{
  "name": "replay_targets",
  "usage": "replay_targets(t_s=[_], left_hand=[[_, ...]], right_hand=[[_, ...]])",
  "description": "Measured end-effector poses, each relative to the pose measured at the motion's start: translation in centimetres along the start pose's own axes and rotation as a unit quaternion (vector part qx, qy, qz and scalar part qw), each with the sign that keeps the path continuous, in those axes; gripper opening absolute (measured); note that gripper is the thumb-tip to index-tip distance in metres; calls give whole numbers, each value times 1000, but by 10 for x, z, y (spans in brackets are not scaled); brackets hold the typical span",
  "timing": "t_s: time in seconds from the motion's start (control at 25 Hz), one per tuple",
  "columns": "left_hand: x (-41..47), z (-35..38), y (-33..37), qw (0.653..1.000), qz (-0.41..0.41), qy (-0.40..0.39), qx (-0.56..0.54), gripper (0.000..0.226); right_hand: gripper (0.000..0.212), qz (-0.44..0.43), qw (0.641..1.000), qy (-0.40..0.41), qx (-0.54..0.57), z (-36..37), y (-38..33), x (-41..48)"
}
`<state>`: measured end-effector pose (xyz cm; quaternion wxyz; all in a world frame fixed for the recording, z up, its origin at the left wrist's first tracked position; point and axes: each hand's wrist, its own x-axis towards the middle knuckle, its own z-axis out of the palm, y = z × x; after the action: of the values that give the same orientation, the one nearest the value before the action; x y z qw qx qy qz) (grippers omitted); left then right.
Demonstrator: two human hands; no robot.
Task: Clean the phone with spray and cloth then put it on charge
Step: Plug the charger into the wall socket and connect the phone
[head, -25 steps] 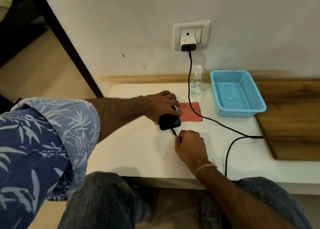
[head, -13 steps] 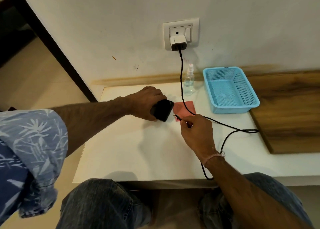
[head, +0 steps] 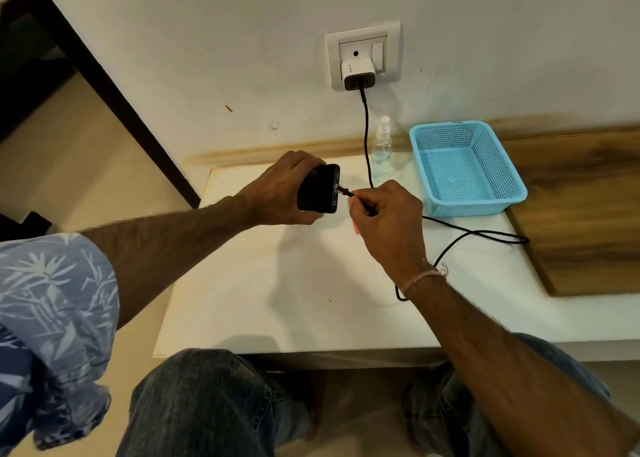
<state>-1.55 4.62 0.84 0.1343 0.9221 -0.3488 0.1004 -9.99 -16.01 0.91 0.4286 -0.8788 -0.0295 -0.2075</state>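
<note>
My left hand [head: 277,190] grips the black phone [head: 318,189] and holds it above the white table [head: 277,300], bottom edge turned right. My right hand [head: 388,214] pinches the plug of the black charging cable [head: 485,233], and the plug tip meets the phone's port. The cable runs from the white charger [head: 356,74] in the wall socket [head: 363,58]. A clear spray bottle [head: 382,148] stands by the wall. Only a sliver of the red cloth [head: 356,227] shows under my right hand.
A light blue mesh basket [head: 465,169] stands at the right of the table, empty inside. A wooden surface [head: 581,214] adjoins the table on the right. The cable loops across the table's right side. My knees are under the front edge.
My left hand has lifted the phone off the table and turned it on edge. My right hand has followed with the cable plug, which now sits at the phone's port.
</note>
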Motion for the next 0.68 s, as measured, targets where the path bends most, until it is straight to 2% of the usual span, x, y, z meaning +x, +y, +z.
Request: replay_targets(t_s=[0.68], left_hand=[[0,1,4,1000,-16,11,-6,82]], right_hand=[[14,-12,999,-14,-49,-6,-4,15]])
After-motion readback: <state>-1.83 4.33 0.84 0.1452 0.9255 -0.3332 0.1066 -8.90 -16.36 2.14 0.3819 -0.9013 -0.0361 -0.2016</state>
